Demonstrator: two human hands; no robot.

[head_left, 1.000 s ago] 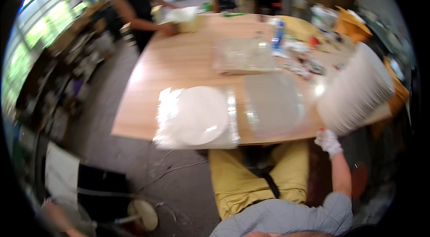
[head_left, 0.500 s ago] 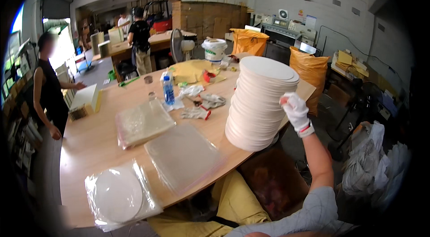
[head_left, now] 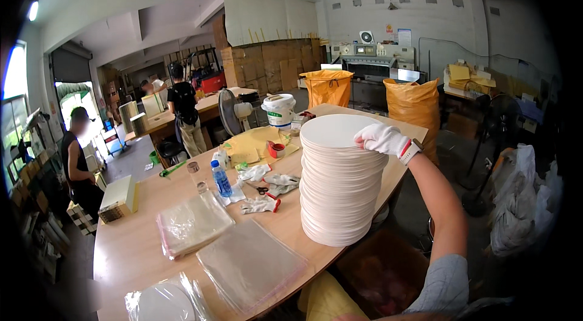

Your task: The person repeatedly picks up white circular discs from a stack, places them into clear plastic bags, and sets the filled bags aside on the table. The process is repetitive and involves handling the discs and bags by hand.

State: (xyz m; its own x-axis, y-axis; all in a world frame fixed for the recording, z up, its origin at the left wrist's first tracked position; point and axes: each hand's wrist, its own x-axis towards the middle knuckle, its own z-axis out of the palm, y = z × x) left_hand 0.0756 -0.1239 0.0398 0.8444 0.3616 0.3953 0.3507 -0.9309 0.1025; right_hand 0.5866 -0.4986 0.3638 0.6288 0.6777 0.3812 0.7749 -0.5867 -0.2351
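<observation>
A tall stack of white round boards [head_left: 343, 196] stands near the table's right edge. My right hand [head_left: 384, 140], in a white knit glove with a red cuff, reaches in from the right. Its fingers are closed over the right rim of the top round board [head_left: 333, 130]; how many boards they pinch I cannot tell. My left hand is out of sight. Left of the stack lies a flat pile of clear plastic sleeves [head_left: 250, 265], and beyond it a thicker pile of sleeves [head_left: 194, 221]. At the lower edge, a clear sleeve holds a white round board [head_left: 165, 304].
On the wooden table [head_left: 130, 260] are spare gloves [head_left: 261, 204], a blue-labelled bottle [head_left: 221, 179], red tape [head_left: 276, 150], yellow sheets [head_left: 249, 144] and a white bucket [head_left: 279, 110]. Orange sacks [head_left: 413, 105] stand behind. A person [head_left: 79, 157] is at the far left.
My right hand has moved left from beside the stack onto the top board's rim. The view has tilted up, so the table sits lower. The person at left has drawn their arms in.
</observation>
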